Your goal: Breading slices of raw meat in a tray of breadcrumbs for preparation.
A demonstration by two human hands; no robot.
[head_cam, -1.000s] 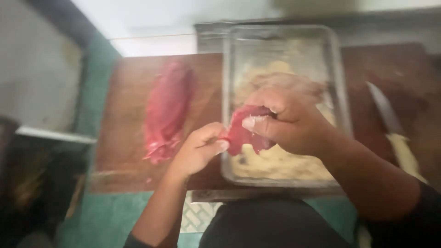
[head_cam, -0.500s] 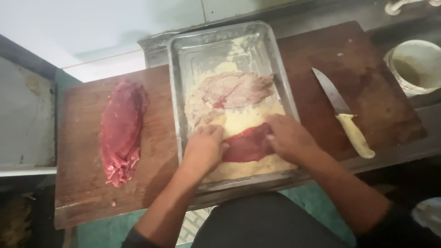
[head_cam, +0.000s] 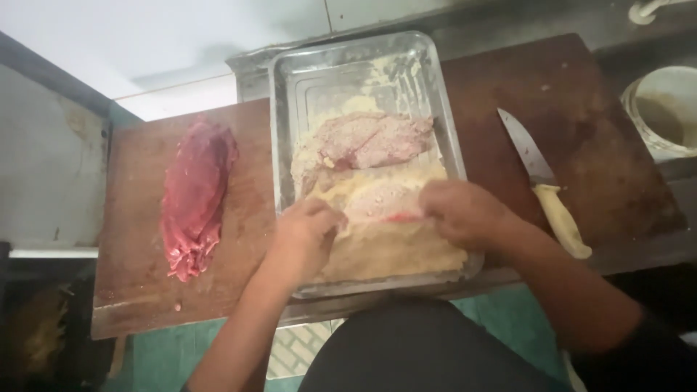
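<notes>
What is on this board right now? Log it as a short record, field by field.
left hand: pressing crumbs over the slice of meat in the tray
right hand: on the same slice, mostly crumb-covered
tray: metal, holds crumbs and a second coated slice
raw meat: uncoated, on the wooden board, left of the tray
knife: lying right of the tray, pale handle
bowl: far right

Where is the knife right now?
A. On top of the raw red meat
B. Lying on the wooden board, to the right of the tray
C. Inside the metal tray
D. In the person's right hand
B: the knife lies flat on the wooden board, right of the metal tray, while both hands are busy in the tray and neither touches it.
</notes>
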